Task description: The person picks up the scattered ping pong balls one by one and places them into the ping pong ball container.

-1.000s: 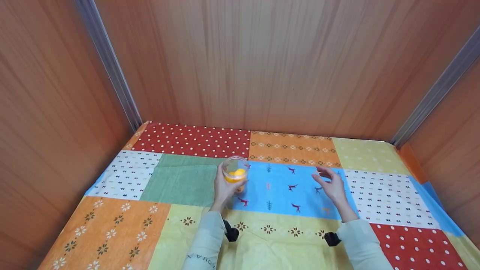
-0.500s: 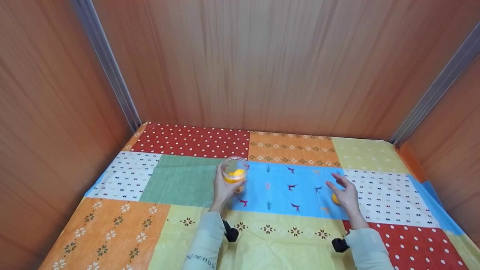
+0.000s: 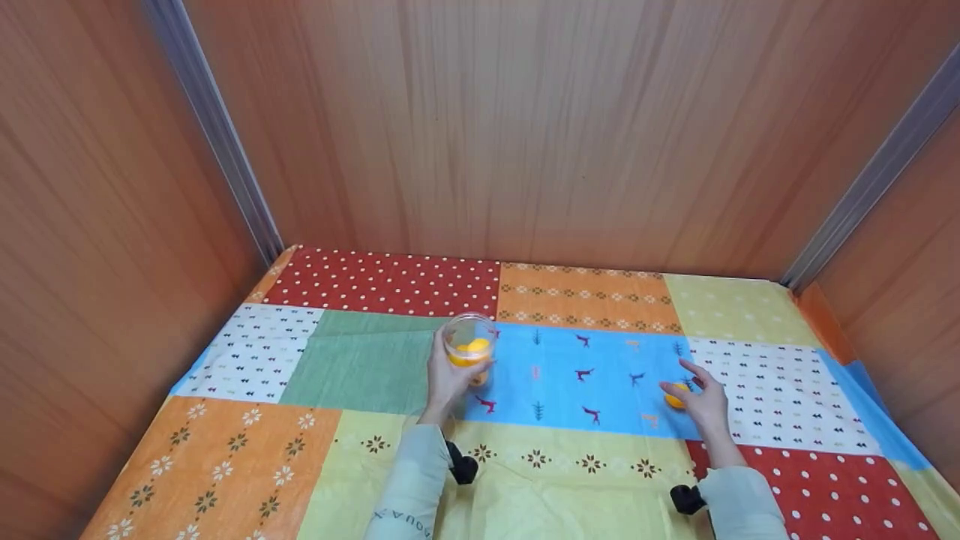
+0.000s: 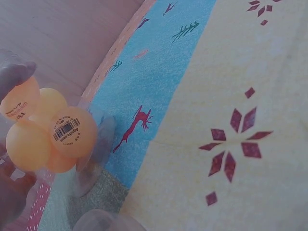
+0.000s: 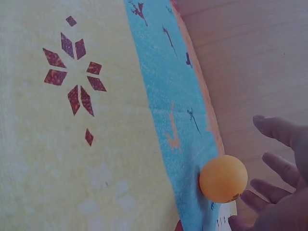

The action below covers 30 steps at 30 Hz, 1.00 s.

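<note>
My left hand (image 3: 448, 382) grips a clear plastic jar (image 3: 471, 327) that stands on the patchwork cloth. Inside the jar are several orange ping-pong balls (image 4: 74, 132), printed with dark lettering. Over on the right, a single orange ping-pong ball (image 3: 676, 396) sits on the cloth's blue patch. My right hand (image 3: 705, 401) is just beside that ball, its fingers spread apart and not closed round it. The right wrist view has the loose ball (image 5: 223, 178) next to the fingertips; whether they touch it I cannot tell.
A patchwork tablecloth (image 3: 540, 457) covers the table. Wood-grain panels (image 3: 525, 135) rise at the back and on both sides, joined by metal corner posts (image 3: 217, 112). A clear rounded object (image 4: 106, 222) shows at the bottom of the left wrist view.
My right hand has moved right and slightly toward me, to the loose ball, which was not visible a second ago. The left hand and jar have stayed in place.
</note>
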Motion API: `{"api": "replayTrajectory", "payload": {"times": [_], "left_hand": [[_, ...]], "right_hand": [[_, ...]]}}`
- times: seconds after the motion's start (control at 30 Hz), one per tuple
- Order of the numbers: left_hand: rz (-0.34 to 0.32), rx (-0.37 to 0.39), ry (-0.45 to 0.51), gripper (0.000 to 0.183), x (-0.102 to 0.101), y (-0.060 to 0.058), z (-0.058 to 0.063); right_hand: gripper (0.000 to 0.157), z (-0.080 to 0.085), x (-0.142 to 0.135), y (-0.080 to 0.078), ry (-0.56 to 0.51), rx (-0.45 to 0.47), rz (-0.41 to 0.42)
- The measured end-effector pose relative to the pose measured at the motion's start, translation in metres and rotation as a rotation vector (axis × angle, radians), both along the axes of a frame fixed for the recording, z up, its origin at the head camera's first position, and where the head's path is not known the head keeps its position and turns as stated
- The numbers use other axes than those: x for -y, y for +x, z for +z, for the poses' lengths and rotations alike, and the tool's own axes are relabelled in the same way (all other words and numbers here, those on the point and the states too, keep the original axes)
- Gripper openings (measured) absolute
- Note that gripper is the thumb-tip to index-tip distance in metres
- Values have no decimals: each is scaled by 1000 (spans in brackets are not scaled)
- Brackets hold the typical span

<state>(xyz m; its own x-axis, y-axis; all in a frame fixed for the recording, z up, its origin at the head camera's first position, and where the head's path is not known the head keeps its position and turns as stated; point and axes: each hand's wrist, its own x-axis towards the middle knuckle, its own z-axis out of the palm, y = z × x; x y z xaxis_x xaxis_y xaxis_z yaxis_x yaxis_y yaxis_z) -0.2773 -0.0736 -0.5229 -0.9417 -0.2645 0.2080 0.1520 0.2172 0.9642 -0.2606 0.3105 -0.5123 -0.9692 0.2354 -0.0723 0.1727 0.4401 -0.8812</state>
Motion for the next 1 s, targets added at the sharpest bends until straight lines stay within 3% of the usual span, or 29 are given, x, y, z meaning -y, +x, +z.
{"api": "replayTrajectory", "payload": {"times": [0.27, 0.53, 1.0], "left_hand": [[-1, 6, -2, 85, 0, -1, 0], [1, 21, 25, 83, -1, -1, -1], [-21, 10, 25, 85, 1, 1, 0]], "right_hand": [[68, -7, -4, 1, 49, 39, 44], [61, -20, -7, -1, 31, 79, 56], [45, -14, -1, 3, 58, 35, 78]]}}
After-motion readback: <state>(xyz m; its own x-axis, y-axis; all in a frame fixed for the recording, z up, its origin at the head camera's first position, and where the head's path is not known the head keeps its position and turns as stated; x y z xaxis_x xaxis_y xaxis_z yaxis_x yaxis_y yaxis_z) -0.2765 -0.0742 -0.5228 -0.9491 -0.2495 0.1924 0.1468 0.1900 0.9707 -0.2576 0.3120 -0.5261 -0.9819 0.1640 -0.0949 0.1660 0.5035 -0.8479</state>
